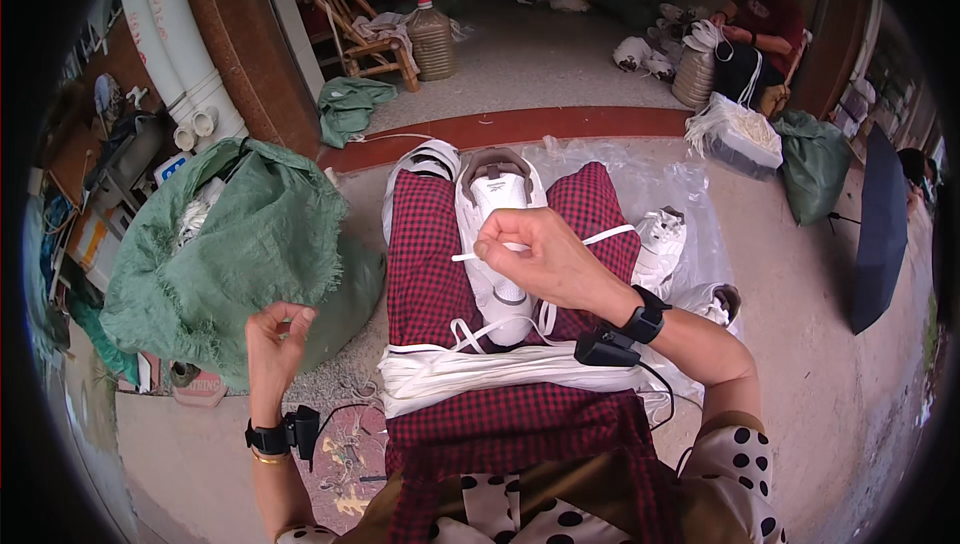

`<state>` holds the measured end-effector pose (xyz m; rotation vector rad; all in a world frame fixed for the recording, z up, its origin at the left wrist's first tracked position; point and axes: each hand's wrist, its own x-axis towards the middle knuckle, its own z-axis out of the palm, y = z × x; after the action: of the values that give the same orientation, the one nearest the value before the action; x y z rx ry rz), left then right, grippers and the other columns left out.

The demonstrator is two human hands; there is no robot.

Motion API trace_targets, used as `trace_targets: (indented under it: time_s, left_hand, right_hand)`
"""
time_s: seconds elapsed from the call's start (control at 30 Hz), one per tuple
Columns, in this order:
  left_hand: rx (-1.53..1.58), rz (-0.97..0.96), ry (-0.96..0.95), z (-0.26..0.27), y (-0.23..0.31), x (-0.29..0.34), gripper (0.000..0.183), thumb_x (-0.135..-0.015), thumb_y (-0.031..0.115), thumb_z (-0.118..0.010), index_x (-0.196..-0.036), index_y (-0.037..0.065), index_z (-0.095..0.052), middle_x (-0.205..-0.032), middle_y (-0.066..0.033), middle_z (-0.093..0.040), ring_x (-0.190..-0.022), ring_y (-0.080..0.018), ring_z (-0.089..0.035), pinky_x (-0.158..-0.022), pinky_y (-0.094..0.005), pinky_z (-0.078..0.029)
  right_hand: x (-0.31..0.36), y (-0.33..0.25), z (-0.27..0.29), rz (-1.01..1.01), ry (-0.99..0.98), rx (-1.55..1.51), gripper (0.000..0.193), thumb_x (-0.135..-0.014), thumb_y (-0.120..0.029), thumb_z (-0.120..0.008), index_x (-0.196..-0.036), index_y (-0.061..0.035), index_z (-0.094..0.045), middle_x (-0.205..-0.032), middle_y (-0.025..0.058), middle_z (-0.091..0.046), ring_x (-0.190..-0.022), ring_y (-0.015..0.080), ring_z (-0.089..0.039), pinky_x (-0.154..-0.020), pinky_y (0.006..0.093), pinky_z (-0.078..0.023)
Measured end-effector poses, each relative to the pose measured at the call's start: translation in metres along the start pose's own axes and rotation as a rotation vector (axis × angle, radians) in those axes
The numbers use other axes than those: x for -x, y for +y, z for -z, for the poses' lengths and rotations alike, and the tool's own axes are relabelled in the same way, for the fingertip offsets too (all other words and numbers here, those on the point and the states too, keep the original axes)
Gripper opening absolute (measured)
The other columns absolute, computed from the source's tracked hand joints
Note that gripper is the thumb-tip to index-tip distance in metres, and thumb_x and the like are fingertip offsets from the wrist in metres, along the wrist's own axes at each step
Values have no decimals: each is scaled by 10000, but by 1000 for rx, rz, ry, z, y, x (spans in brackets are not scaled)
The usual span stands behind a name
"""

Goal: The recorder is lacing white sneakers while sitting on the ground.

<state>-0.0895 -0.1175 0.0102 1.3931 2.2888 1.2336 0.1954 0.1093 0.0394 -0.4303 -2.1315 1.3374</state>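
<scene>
A white shoe (510, 304) lies lengthwise on my lap, its grey-lined opening away from me. Above it, my right hand (545, 259) pinches a white shoelace (610, 234), whose short end sticks out left of the fingers. Loose loops of lace curl by the shoe's near end. Across my thighs, over a red-and-black checked apron (430, 274), rests a thick bundle of white laces (510, 376). My left hand (280, 339) is raised beside the green sack (220, 274), thumb and fingertips pressed together; anything between them is too small to make out.
More white shoes (660, 244) lie on plastic sheeting at my right, and one (425, 159) stands beyond my left knee. A person (770, 24) sits far right near a tub of laces (735, 139). A dark umbrella (880, 234) stands at right; a bamboo chair (365, 39) stands beyond the doorway.
</scene>
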Motion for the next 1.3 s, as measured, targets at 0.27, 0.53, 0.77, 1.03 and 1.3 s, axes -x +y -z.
trace_targets:
  time_s: [0.27, 0.53, 0.77, 1.03, 1.3]
  left_hand:
    - [434, -169, -477, -70, 103, -8, 455, -1029, 310, -520, -708, -6, -588, -655, -39, -569, -629, -131, -533, -668, -307, -443]
    - [1277, 106, 233, 53, -67, -99, 288, -1045, 257, -476, -1117, 7, -597, -803, -7, -568, -795, -140, -552, -733, -307, -488]
    - [1161, 47, 420, 148, -202, -83, 412, -1072, 237, -378, -1395, -7, -457, -1236, -103, -653, -827, -120, -636, -747, -260, -521]
    - [1220, 94, 291, 66, -167, -125, 461, -1060, 210, -432, -1469, 19, -341, -1463, -192, -479, -895, -125, -659, -726, -244, -545]
    - [1253, 176, 144, 6, -86, -153, 447, -1044, 232, -499, -1427, 11, -430, -1360, -155, -578, -861, -73, -664, -621, -157, -520]
  right_hand:
    - [-5, -17, -30, 272, -138, 133, 219, -856, -139, -582, -755, 55, -582, -652, 217, -608, -592, 366, -610, -572, 444, -455]
    - [20, -3, 87, -250, -123, -20, 318, -1014, -339, -566, -891, -58, -653, -616, -114, -394, -515, -4, -290, -447, 211, -199]
    - [54, 38, 267, -49, 423, -732, 271, -1015, -156, -558, -1213, 30, -552, -710, -64, -370, -493, -13, -263, -377, 169, -190]
    - [169, 7, 474, 65, 672, -649, 89, -1021, -104, -530, -1062, -33, -565, -762, 2, -546, -433, 8, -285, -337, 159, -234]
    - [153, 43, 411, 26, 892, -533, 359, -948, -10, -543, -1303, -11, -488, -1001, 73, -622, -703, 106, -527, -567, 188, -438]
